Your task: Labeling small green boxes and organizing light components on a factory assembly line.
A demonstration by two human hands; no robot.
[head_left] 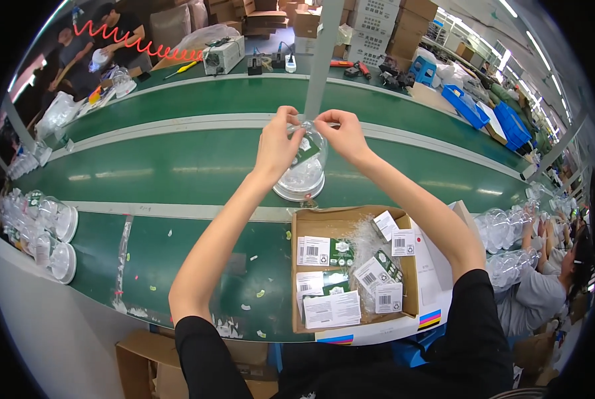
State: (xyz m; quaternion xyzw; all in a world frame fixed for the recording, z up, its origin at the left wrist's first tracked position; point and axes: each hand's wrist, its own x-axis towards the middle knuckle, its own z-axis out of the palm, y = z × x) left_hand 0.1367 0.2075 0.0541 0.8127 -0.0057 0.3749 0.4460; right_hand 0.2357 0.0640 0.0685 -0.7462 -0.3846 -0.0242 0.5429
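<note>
A clear plastic dome (314, 159) on a round white base (299, 193) stands on the green conveyor belt in front of me. A green card tag (305, 151) shows at its upper part, partly behind my fingers. My left hand (277, 143) is closed in a pinch at the left of the dome's top. From the right, my right hand (344, 136) pinches at the same height. What lies between the fingertips is too small to make out. Below my forearms sits an open cardboard box (300, 219) holding several white and green cards (332, 309) and thin clear strands.
Clear plastic domes (63, 223) cluster at the left edge, and more domes (500, 229) stand at the right beside a co-worker (544, 292). A grey post (322, 60) rises beyond my hands. Blue trays (467, 106), tools and a metal unit (224, 56) line the far bench.
</note>
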